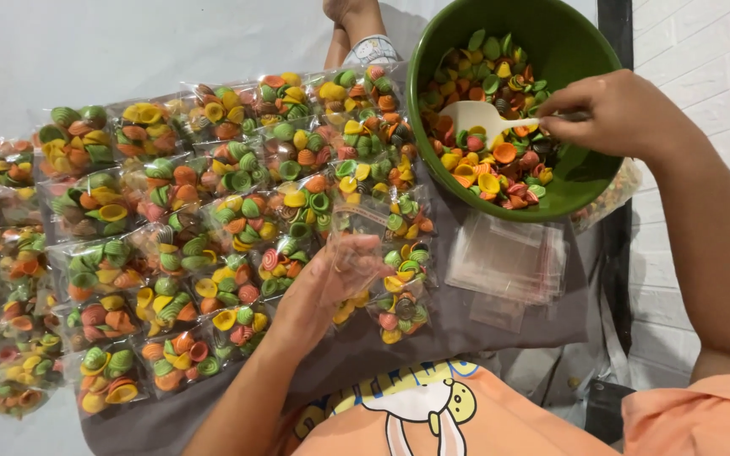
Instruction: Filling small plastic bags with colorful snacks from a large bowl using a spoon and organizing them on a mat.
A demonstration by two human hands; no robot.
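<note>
A white spoon (pixel 485 118) is gripped by its handle in the closed right hand (pixel 606 114), its bowl resting on the coloured shell-shaped snacks (pixel 487 160) inside a green bowl (pixel 568 42). A clear empty bag (pixel 365 232) is pinched in the left hand (pixel 331 283), above rows of filled bags (pixel 213 228). Spare empty bags (pixel 509 262) are stacked just beside the bowl.

The bowl (pixel 589 181) is smooth, glossy green plastic; the spoon (pixel 483 118) matt white plastic. Bags (pixel 504 257) are clear, shiny film. The snacks (pixel 487 165) look ridged and dry. The mat (pixel 433 338) seems grey cloth.
</note>
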